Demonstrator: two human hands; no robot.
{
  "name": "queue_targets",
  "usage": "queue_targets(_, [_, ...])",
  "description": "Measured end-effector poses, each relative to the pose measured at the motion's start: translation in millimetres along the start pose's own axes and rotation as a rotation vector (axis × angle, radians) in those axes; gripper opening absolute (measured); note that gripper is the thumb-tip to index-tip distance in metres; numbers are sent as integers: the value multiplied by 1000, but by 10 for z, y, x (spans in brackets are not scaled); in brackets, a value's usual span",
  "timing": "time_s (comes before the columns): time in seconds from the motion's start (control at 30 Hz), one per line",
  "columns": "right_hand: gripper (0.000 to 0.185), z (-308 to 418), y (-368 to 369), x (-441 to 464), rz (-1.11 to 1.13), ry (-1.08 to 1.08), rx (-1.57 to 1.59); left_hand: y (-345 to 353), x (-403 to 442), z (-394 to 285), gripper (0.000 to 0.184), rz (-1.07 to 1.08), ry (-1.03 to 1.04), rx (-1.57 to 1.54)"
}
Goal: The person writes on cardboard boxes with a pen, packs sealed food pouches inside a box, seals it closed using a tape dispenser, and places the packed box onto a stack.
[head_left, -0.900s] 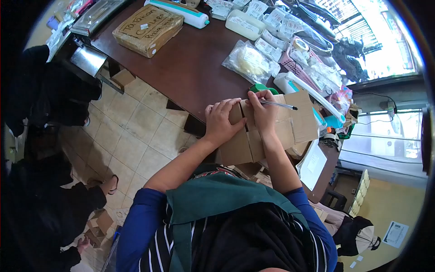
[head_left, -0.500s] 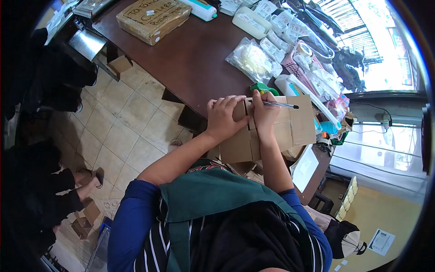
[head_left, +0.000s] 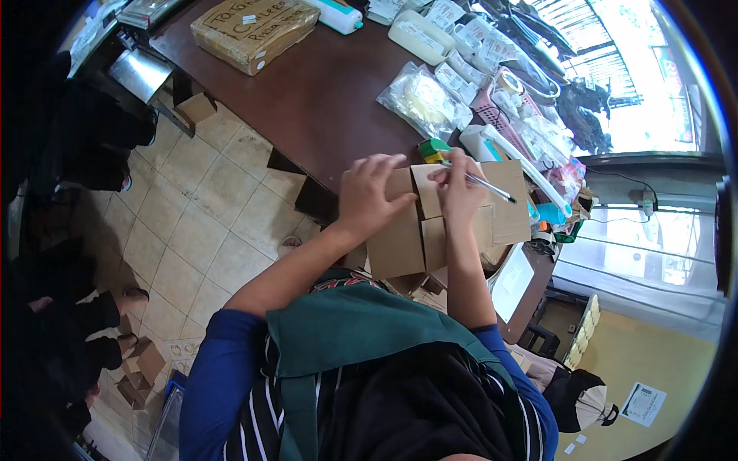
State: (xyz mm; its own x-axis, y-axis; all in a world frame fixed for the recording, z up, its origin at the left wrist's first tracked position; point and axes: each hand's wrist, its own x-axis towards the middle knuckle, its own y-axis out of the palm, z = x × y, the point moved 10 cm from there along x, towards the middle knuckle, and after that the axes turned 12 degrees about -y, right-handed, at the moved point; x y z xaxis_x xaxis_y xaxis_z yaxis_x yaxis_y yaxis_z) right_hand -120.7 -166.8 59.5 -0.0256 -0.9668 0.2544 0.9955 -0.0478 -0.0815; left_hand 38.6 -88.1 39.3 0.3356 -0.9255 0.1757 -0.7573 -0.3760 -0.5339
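Observation:
A brown cardboard box (head_left: 396, 250) with folded flaps lies in front of me at the table's near edge. My left hand (head_left: 371, 196) is at the box's left side, open, with its thumb apart from the fingers; whether it presses on the cardboard I cannot tell. In my right hand (head_left: 459, 188), above the middle flaps, is a slim pen (head_left: 493, 189), its dark end pointing right. The fingers are closed around the pen, and its tip is partly hidden by them. Just behind the box sits a green and yellow item (head_left: 435, 150), probably a tape dispenser.
On the brown table (head_left: 307, 115) stand a taped box with handwriting (head_left: 255, 34), a clear plastic bag (head_left: 425, 100), a pink basket (head_left: 496, 107) and several wrapped packets. White papers (head_left: 510, 284) lie at the right. People in dark clothes (head_left: 100, 138) are at the left.
My right hand has lifted and tilted, swinging the pen's dark end down to the right. My left hand has shifted slightly left, its fingers lifting from the flap.

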Motion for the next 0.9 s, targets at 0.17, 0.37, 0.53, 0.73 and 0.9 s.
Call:
queue_targets(0.17, [21, 736, -254, -108, 303, -501, -694, -96, -73, 722, 63, 196, -392, -481])
queue_targets(0.37, [22, 735, -471, -347, 456, -562, -884, -106, -338, 505, 51, 378, -622, -843])
queue_targets(0.53, [12, 676, -524, -377, 535, -633, -817, -77, -351, 384, 39, 388, -608, -807])
queue_targets(0.73, [17, 612, -544, -355, 628, -578, -779, -103, -316, 336, 33, 315, -564, -777])
queue_targets(0.9, [33, 802, -531, -186, 574, -734, -744, -171, -336, 201, 26, 312, -552, -811])
